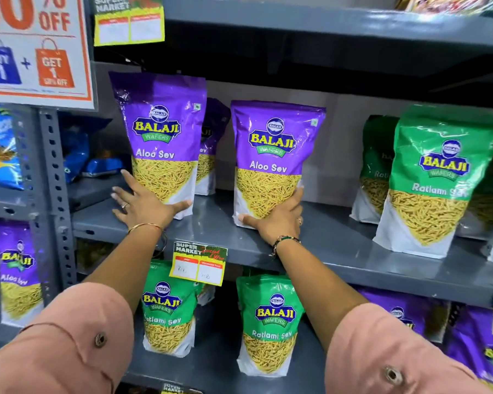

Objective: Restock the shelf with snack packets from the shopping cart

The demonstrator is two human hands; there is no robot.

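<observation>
Two purple Aloo Sev packets stand upright on the grey middle shelf [217, 223]. My left hand [145, 204] grips the base of the left purple packet [162, 132], thumb across its bottom front. My right hand [279, 216] clasps the lower part of the right purple packet [273, 155], fingers up its right side. Another purple packet [212, 132] stands behind, between the two. The shopping cart is out of view.
Green Ratlami Sev packets [433, 177] stand at the right of the same shelf, and more green packets [268, 322] on the shelf below. A yellow price tag [198, 263] hangs on the shelf edge. A discount sign [37, 46] and blue packets [0, 146] are at the left.
</observation>
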